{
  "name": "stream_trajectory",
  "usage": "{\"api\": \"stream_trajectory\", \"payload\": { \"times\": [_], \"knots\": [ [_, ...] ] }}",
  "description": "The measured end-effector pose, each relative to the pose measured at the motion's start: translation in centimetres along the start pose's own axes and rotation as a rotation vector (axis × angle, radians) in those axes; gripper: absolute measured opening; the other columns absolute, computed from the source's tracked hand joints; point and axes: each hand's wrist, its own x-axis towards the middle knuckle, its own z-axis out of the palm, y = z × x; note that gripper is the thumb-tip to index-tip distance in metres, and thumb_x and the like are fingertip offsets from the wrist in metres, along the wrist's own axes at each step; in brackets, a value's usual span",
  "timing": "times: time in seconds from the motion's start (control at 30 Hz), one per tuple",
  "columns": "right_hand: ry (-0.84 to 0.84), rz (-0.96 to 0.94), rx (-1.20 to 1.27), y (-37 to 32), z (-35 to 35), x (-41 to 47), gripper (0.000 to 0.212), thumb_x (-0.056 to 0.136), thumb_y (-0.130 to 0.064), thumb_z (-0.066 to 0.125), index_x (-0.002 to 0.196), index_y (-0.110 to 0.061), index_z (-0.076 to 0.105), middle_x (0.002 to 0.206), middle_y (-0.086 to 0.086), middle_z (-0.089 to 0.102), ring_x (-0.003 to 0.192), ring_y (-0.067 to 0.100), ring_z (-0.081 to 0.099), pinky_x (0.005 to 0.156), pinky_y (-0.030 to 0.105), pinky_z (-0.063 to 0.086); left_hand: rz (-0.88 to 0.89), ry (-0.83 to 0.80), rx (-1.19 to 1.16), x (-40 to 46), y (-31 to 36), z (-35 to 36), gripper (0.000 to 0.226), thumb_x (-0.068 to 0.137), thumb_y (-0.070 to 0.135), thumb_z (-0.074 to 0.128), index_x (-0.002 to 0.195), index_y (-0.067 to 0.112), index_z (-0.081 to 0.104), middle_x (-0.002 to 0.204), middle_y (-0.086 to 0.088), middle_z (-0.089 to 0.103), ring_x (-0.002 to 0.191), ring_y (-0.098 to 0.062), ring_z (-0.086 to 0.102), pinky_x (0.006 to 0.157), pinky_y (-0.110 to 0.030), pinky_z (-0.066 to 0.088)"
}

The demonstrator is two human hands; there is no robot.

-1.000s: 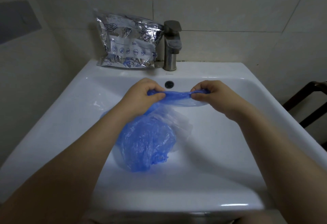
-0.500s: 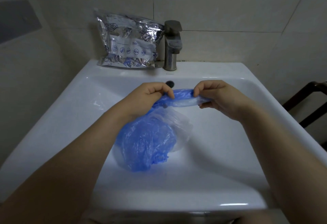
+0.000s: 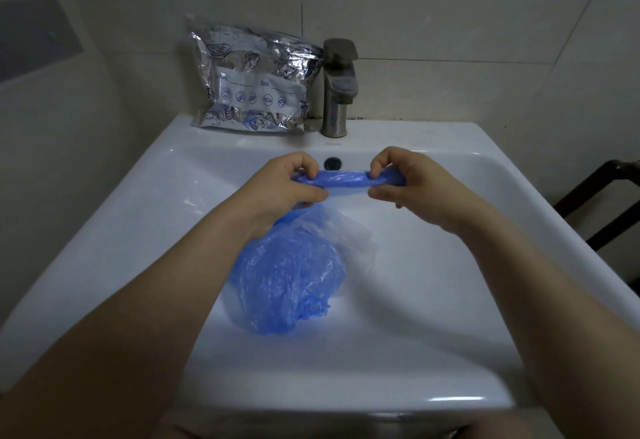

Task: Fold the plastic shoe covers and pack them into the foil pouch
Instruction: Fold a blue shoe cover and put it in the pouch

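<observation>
A blue plastic shoe cover, rolled into a narrow strip, is stretched between my hands above the sink basin. My left hand pinches its left end, and my right hand pinches its right end between thumb and fingers. Below them a crumpled heap of blue shoe covers lies in the basin, partly under my left wrist, with some clear plastic at its right side. The silver foil pouch leans against the wall on the sink's back ledge, left of the tap.
The white sink fills most of the view, with an overflow hole in its back wall. A metal tap stands at the back centre. A dark wooden chair frame is at the right edge.
Both hands have turned the strip between them, rolling it tighter and straighter. The heap in the basin has not moved.
</observation>
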Motion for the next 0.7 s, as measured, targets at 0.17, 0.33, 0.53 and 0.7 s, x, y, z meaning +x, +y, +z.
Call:
{"api": "stream_trajectory", "payload": {
  "times": [0.17, 0.33, 0.53, 0.7],
  "knots": [
    [0.118, -0.113, -0.318, -0.3, 0.5, -0.1, 0.008, 0.09, -0.022, 0.058, 0.093, -0.021, 0.052, 0.074, -0.007, 0.053, 0.065, 0.009, 0.049, 0.063, 0.015, 0.041, 0.032, -0.04, 0.225, -0.3, 0.2, -0.3, 0.025, 0.079, 0.0, 0.066, 0.076, 0.023, 0.06, 0.073, -0.002, 0.057, 0.06, -0.015, 0.049, 0.064, -0.023, 0.045],
    [-0.008, -0.084, -0.45, 0.6, 0.7, 0.3, 0.009, 0.087, -0.026, 0.062, 0.087, -0.023, 0.053, 0.093, -0.003, 0.048, 0.082, 0.014, 0.049, 0.072, 0.022, 0.036, 0.136, -0.116, 0.685, -0.5, 0.4, -1.0, 0.008, 0.084, 0.017, 0.065, 0.087, 0.023, 0.062, 0.091, -0.001, 0.062, 0.079, -0.015, 0.056, 0.071, -0.025, 0.042],
    [-0.189, 0.066, 0.009, 0.5, 0.0, -0.1, 0.011, 0.085, -0.014, 0.065, 0.075, -0.015, 0.061, 0.06, -0.003, 0.06, 0.056, 0.009, 0.055, 0.059, 0.02, 0.046, 0.088, -0.178, 0.517, -0.5, 0.9, -2.9, 0.002, 0.083, 0.014, 0.067, 0.083, 0.015, 0.068, 0.073, -0.008, 0.068, 0.067, -0.018, 0.059, 0.076, -0.04, 0.049],
    [-0.113, 0.092, 0.312, 0.3, 0.4, -0.2, 0.01, 0.09, -0.01, 0.057, 0.081, -0.01, 0.059, 0.058, -0.001, 0.062, 0.053, 0.011, 0.055, 0.057, 0.022, 0.047, 0.033, 0.286, -0.056, 0.3, 0.4, -1.2, 0.039, 0.081, 0.013, 0.07, 0.115, 0.02, 0.053, 0.087, 0.001, 0.063, 0.067, -0.012, 0.061, 0.07, -0.025, 0.054]
  ]
}}
